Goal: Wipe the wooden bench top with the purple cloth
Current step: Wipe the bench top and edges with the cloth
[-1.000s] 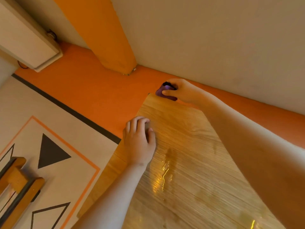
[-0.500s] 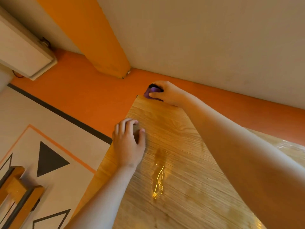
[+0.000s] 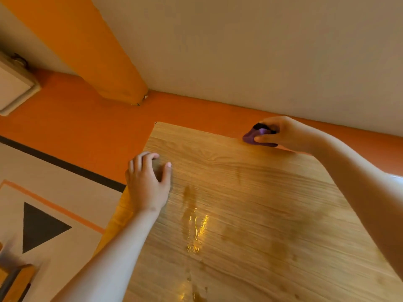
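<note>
The wooden bench top [image 3: 250,192] fills the lower right of the head view, with glossy wet streaks near its middle. My right hand [image 3: 283,134] is closed around the bunched purple cloth [image 3: 253,136], which presses on the bench's far edge, right of the far left corner. My left hand [image 3: 146,182] rests flat on the bench near its left edge, fingers slightly spread, holding nothing.
An orange floor strip [image 3: 87,131] runs beyond the bench along a pale wall, with an orange column [image 3: 98,51] at the back. A white mat [image 3: 43,214] with black triangles lies to the left. A wooden frame [image 3: 15,284] sits at the bottom left.
My right hand has slid the purple cloth to the right along the far edge, away from the bench's far left corner. My left hand has stayed planted near the left edge.
</note>
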`<state>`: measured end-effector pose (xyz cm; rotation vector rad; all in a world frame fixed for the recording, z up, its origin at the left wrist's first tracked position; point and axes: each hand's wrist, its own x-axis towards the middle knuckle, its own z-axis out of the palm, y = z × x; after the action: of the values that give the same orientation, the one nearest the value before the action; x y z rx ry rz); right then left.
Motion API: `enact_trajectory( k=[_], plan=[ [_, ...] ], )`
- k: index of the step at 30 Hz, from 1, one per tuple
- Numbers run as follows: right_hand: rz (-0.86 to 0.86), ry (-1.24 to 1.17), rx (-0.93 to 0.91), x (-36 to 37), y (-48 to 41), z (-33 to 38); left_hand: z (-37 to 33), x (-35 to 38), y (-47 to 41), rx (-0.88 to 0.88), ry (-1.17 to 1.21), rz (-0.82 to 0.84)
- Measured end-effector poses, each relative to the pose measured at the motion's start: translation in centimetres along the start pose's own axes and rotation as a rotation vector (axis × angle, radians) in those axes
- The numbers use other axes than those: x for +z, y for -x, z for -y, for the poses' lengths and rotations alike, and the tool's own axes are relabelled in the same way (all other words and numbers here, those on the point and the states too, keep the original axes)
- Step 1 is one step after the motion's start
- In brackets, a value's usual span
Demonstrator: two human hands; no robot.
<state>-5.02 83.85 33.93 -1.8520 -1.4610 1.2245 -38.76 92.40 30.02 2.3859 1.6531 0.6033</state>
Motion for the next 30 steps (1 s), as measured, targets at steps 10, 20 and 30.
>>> enact_trajectory(
  k=[10,20,30],
  plan=[
    [-0.098,0.036,-0.121,5.2,-7.5,4.6,0.3,0.1,0.0,0.008,0.013,-0.005],
    [-0.057,0.004,0.076,-0.6,1.9,-0.9,0.1,0.0,-0.1,0.001,-0.002,0.013],
    [-0.098,0.079,0.064,0.2,-0.2,0.1,0.0,0.1,-0.1,-0.007,-0.014,0.018]
  ],
)
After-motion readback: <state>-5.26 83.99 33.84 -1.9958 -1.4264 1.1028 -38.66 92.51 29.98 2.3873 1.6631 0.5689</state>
